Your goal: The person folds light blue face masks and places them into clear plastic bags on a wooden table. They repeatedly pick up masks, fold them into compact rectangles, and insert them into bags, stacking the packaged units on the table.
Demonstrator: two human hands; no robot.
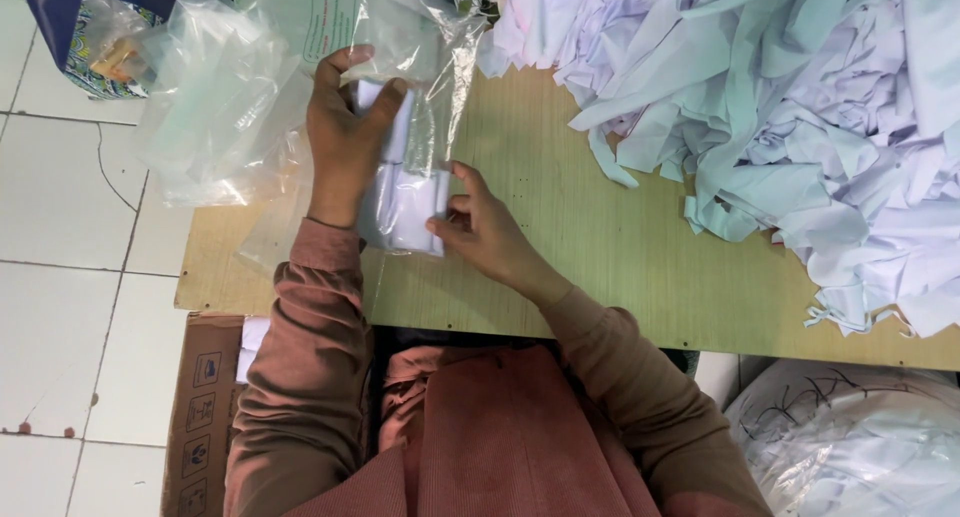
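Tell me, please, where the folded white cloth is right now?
In the head view, the folded white cloth lies inside a clear plastic bag on the wooden table, between the left hand and right hand.

Bright, even light, soft shadows (slight glare on plastic), mostly sharp.

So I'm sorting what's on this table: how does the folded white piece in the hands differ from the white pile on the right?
The folded piece is neat, flat and compact; the pile is a loose, tangled heap of strips and scraps. The piece sits inside a clear plastic bag, held by the left hand and right hand; the pile lies bare and untouched. Both are white fabric on the table.
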